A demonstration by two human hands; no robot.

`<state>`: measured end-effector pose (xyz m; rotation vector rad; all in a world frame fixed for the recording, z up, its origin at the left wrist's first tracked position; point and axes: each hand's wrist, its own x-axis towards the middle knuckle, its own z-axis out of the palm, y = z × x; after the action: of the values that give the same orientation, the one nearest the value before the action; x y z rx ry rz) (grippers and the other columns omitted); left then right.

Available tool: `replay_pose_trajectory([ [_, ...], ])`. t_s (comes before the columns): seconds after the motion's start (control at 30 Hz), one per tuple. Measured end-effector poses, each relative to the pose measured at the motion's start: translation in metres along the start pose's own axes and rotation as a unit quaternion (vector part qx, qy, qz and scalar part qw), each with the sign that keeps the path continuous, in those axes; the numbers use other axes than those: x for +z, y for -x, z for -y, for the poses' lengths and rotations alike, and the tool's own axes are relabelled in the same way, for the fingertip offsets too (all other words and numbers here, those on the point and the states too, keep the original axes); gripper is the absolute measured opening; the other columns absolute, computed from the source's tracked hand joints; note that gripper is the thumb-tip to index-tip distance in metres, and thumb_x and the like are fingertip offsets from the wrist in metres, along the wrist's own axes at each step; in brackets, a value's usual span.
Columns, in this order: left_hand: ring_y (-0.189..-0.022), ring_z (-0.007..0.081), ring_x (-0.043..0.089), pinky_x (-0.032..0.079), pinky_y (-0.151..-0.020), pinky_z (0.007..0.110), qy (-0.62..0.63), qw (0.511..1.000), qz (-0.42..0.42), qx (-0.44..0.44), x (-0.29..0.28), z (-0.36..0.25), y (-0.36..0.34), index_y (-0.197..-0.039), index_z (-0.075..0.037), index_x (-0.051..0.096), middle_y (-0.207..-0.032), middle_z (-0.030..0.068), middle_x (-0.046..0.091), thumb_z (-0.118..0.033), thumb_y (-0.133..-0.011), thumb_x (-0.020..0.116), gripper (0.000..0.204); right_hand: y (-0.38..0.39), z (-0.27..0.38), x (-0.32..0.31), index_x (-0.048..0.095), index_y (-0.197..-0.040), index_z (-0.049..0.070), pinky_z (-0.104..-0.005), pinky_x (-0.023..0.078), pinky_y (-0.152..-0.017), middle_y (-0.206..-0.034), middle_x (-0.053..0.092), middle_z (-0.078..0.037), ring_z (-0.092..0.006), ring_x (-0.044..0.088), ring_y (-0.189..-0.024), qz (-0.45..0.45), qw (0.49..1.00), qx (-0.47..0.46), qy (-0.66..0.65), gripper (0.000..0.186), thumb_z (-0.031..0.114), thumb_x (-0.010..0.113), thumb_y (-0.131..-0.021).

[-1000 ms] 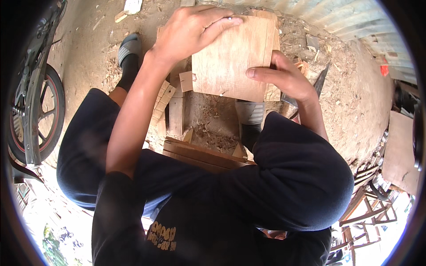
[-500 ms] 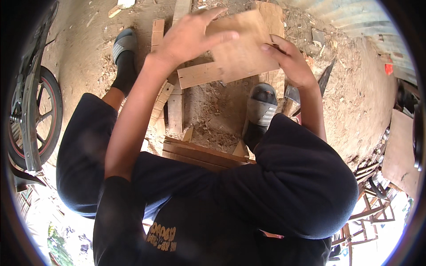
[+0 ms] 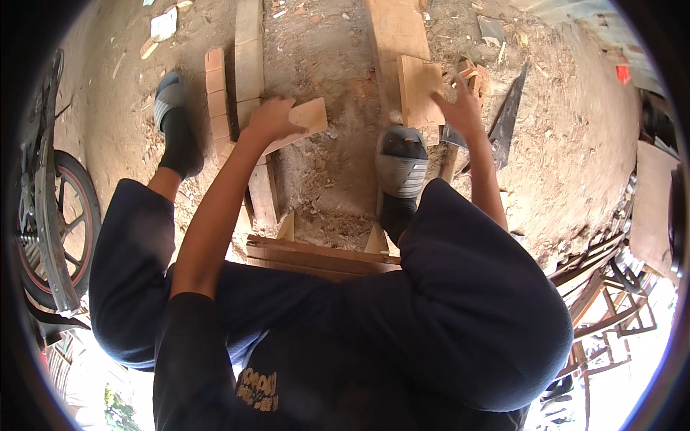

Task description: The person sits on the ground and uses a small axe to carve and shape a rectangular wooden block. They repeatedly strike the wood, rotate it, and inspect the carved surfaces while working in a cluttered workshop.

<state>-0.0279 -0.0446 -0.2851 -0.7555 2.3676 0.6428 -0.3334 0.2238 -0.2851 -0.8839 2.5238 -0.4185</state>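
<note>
My left hand (image 3: 272, 121) is closed round the left end of a short wooden board (image 3: 309, 116), its thumb lying across the face. That board slants over a long plank (image 3: 249, 68) on the dirt ground. Farther right, my right hand (image 3: 463, 111) is open, fingers spread, with its thumb at the right edge of a squarish wooden board (image 3: 418, 90). This board lies on a wide plank (image 3: 399, 29), just beyond my right sandal (image 3: 401, 172).
A handsaw (image 3: 510, 118) and small wood blocks (image 3: 474, 75) lie right of my right hand. Notched wood strips (image 3: 215, 93) lie near my left sandal (image 3: 170, 97). A wooden piece (image 3: 309, 256) crosses before my lap. A spoked wheel (image 3: 75, 208) stands at far left.
The squarish board has moved from between both hands to the wide plank on the right. My hands have spread apart, the left now on the short board. The view has shifted.
</note>
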Motion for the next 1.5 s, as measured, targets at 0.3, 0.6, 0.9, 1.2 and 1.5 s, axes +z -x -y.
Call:
replay_pose_trajectory([
  [0.3, -0.102, 0.0304, 0.066, 0.051, -0.090, 0.041, 0.303, 0.950, -0.043, 0.066, -0.013, -0.015, -0.003, -0.131, -0.002, 0.052, -0.117, 0.0193, 0.066, -0.038, -0.077, 0.075, 0.069, 0.027, 0.070, 0.016, 0.016, -0.151, 0.004, -0.0618, 0.026, -0.111, -0.150, 0.018, -0.037, -0.0544, 0.014, -0.142, 0.038, 0.994, 0.096, 0.017, 0.129, 0.065, 0.082, -0.059],
  [0.6, -0.097, 0.0246, 0.066, 0.055, -0.085, 0.039, 0.682, 0.713, 0.117, -0.111, -0.027, -0.031, -0.011, -0.128, -0.002, 0.052, -0.109, 0.0132, 0.066, -0.034, -0.087, 0.067, 0.054, 0.022, 0.057, 0.030, 0.019, -0.145, 0.004, -0.0589, 0.025, -0.112, -0.144, 0.021, -0.039, -0.0532, 0.018, -0.139, 0.023, 0.993, 0.110, -0.034, 0.122, 0.060, 0.084, -0.059],
  [0.9, -0.066, 0.0164, 0.061, 0.052, -0.053, 0.030, 0.597, 0.793, 0.053, -0.109, -0.042, -0.059, -0.023, -0.114, 0.000, 0.055, -0.083, 0.0107, 0.062, -0.043, -0.096, 0.051, 0.047, 0.019, 0.061, -0.003, 0.029, -0.145, 0.016, -0.0607, 0.026, -0.110, -0.148, 0.027, -0.024, -0.0462, 0.027, -0.138, 0.000, 0.997, -0.069, -0.016, 0.108, 0.045, 0.085, -0.057],
  [1.2, -0.087, 0.0286, 0.065, 0.056, -0.077, 0.040, 0.480, 0.872, -0.085, 0.053, -0.006, -0.039, -0.041, -0.137, -0.006, 0.049, -0.096, 0.0154, 0.060, -0.025, -0.091, 0.055, 0.050, 0.031, 0.110, -0.022, 0.030, -0.145, 0.022, -0.0561, 0.020, -0.117, -0.154, 0.020, -0.026, -0.0468, 0.018, -0.144, 0.147, 0.953, -0.266, 0.021, 0.106, 0.041, 0.085, -0.057],
  [1.5, -0.118, 0.0361, 0.052, 0.043, -0.100, 0.044, 0.299, 0.847, -0.412, 0.154, 0.016, -0.083, -0.032, -0.139, -0.005, 0.038, -0.126, 0.0220, 0.052, -0.030, -0.064, 0.087, 0.092, 0.034, 0.113, -0.023, 0.036, -0.143, 0.021, -0.0539, 0.024, -0.117, -0.154, 0.023, -0.023, -0.0438, 0.021, -0.143, 0.134, 0.944, -0.300, 0.028, 0.100, 0.032, 0.085, -0.056],
])
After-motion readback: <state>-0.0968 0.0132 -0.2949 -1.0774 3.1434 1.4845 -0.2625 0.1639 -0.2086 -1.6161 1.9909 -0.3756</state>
